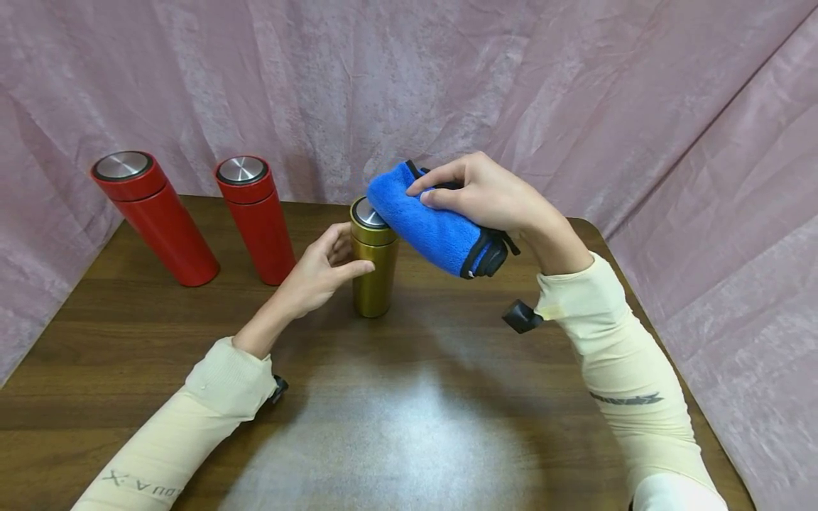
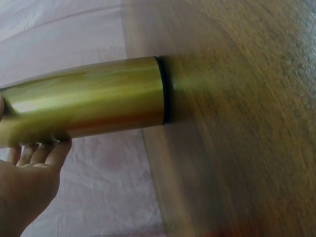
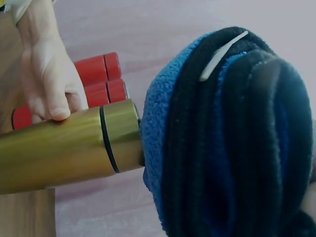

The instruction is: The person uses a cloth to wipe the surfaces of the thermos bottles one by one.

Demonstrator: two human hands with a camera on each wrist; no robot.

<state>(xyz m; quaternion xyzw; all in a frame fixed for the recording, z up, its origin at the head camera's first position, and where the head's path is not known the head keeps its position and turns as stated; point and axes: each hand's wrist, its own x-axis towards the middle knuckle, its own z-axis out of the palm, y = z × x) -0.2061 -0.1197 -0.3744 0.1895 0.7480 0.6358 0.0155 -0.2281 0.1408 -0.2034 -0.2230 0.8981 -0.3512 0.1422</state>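
Farthest left of the gold flask, a red flask stands upright on the wooden table, its round metal lid top facing up. Nearer to the gold flask, also on its left, a second red flask stands upright with a matching lid. Directly left of the gold flask, the left hand grasps its body, thumb on the near side and fingers around the far side. The gold flask itself is upright on the table, lid fitted. At the upper right of the gold flask, a folded blue cloth with black edging slants down to the right; its left end overlaps part of the lid, the exact contact being hidden. Right of the gold flask and above its lid, the right hand grips the cloth, thumb and a finger visible on it, other fingers hidden. A pink curtain hangs behind the gold flask.
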